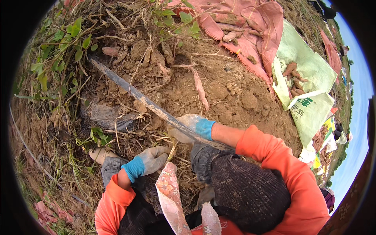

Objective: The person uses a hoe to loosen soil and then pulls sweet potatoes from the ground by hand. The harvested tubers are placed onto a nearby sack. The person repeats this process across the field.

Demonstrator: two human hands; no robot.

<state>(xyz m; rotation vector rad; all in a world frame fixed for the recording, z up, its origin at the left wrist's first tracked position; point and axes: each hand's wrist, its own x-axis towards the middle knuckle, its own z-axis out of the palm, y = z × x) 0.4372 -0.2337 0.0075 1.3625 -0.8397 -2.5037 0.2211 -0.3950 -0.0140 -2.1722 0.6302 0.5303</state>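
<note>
My left hand [155, 158], in a pale work glove with a blue cuff, has curled fingers beside a yellowish dry stem [173, 150]. Just above and right, my right hand [183, 126], gloved alike, is low over the soil at the stem's upper end; its fingers are partly hidden. A long, dark, mud-caked pole or pipe [141, 98] crosses in front of the right glove, from the leafy vines [75, 35] at upper left to my knee. Whether either hand grips the stem cannot be told. A slender pink sweet potato [199, 88] lies on the soil above.
Sweet potatoes lie on a pink woven sack [249, 55] and a pale green printed sack [311, 73] at upper right. Black plastic film [108, 116] shows at left. A floral fabric strip [170, 188] hangs before me. A person [328, 199] is partly visible at far right.
</note>
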